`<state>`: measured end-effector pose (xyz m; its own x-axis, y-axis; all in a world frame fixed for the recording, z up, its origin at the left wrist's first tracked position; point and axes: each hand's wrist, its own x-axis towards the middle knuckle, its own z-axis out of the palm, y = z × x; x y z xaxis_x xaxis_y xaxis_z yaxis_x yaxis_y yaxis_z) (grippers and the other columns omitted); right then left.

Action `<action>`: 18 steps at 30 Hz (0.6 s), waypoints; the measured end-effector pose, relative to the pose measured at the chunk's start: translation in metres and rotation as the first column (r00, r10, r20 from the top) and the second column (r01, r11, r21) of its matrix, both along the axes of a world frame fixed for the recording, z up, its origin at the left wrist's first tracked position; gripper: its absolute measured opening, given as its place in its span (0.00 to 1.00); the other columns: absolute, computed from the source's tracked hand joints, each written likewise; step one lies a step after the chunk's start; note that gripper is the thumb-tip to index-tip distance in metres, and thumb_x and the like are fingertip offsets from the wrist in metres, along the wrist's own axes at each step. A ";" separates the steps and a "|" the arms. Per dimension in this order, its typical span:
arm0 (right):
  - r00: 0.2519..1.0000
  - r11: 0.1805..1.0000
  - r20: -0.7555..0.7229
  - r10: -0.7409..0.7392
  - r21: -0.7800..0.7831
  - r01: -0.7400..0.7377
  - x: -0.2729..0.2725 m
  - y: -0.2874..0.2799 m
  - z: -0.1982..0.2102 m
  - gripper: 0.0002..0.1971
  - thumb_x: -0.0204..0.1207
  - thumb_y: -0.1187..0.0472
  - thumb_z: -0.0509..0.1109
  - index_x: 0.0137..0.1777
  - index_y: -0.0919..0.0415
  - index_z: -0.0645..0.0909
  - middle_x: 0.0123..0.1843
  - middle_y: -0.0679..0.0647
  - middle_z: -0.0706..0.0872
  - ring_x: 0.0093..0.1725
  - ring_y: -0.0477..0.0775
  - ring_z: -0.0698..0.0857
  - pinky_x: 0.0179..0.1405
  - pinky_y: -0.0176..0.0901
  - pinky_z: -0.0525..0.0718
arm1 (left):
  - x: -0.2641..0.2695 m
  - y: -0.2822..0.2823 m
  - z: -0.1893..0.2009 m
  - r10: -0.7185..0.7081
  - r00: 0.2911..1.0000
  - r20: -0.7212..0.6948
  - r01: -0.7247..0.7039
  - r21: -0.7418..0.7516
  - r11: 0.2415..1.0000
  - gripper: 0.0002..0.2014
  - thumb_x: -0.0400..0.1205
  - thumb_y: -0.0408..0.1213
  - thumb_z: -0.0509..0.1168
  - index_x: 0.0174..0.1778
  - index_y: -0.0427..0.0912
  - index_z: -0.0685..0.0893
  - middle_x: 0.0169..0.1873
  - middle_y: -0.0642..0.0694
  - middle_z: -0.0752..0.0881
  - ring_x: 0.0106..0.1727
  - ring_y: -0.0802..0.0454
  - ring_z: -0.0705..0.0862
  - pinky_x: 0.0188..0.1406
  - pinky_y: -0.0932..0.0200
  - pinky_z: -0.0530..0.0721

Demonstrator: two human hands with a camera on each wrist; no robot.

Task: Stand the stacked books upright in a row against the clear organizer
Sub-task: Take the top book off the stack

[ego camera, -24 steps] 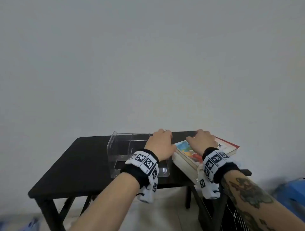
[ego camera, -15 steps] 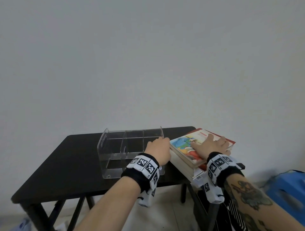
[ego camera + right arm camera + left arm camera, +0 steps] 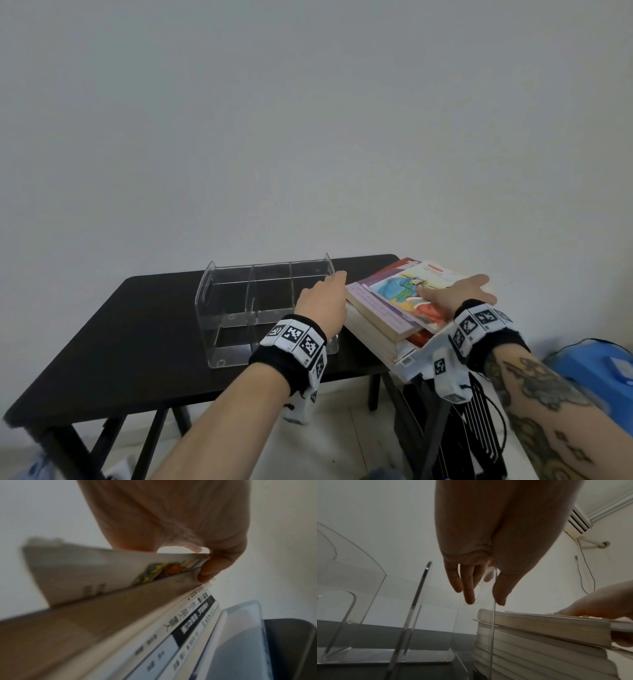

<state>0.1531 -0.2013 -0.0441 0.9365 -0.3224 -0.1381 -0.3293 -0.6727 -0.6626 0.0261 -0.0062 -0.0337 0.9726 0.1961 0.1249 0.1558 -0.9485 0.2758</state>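
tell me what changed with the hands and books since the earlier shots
The right hand slid from the near left part of the top book toward its far right edge, and its grip now takes that edge and lifts it slightly. The left hand went from resting over the clear organizer to pinching its right end wall. The stack of books remains flat on the black table, beside the organizer.
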 end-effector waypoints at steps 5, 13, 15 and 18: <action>0.945 0.983 0.298 -0.136 0.160 0.091 0.001 -0.013 0.010 0.41 0.71 0.67 0.74 0.78 0.66 0.52 0.65 0.72 0.79 0.61 0.73 0.81 0.58 0.58 0.80 | 0.001 0.004 0.001 -0.019 1.000 -0.012 0.018 -0.067 0.998 0.31 0.84 0.34 0.64 0.82 0.43 0.59 0.70 0.39 0.80 0.69 0.38 0.80 0.69 0.41 0.75; 0.710 0.994 0.704 0.008 0.073 -0.084 -0.022 0.011 0.070 0.11 0.73 0.61 0.65 0.55 0.59 0.81 0.55 0.62 0.87 0.51 0.67 0.84 0.48 0.51 0.80 | -0.002 0.014 0.011 0.040 0.995 0.095 -0.025 -0.159 0.987 0.32 0.83 0.44 0.64 0.81 0.40 0.64 0.78 0.38 0.67 0.76 0.38 0.70 0.75 0.44 0.72; 0.626 0.978 0.775 0.082 0.059 -0.201 -0.030 0.026 0.082 0.10 0.74 0.61 0.66 0.54 0.59 0.82 0.54 0.59 0.86 0.51 0.62 0.83 0.49 0.48 0.79 | -0.004 0.018 0.016 0.053 0.992 0.115 -0.024 -0.243 0.970 0.30 0.83 0.45 0.65 0.80 0.40 0.67 0.76 0.39 0.69 0.75 0.39 0.72 0.75 0.43 0.73; 0.533 0.911 0.845 0.046 0.183 -0.369 -0.054 0.053 0.097 0.13 0.76 0.62 0.67 0.61 0.61 0.77 0.54 0.52 0.84 0.51 0.50 0.84 0.47 0.32 0.77 | -0.008 0.026 0.026 0.100 0.974 0.201 -0.010 -0.409 0.913 0.30 0.84 0.47 0.65 0.80 0.40 0.68 0.75 0.40 0.74 0.73 0.41 0.76 0.75 0.43 0.74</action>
<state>0.0994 -0.1483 0.0532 0.7235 -0.1938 0.6625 0.5770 -0.3571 -0.7346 0.0183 0.0197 -0.0075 0.9176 0.3262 0.2270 0.0988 -0.7405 0.6647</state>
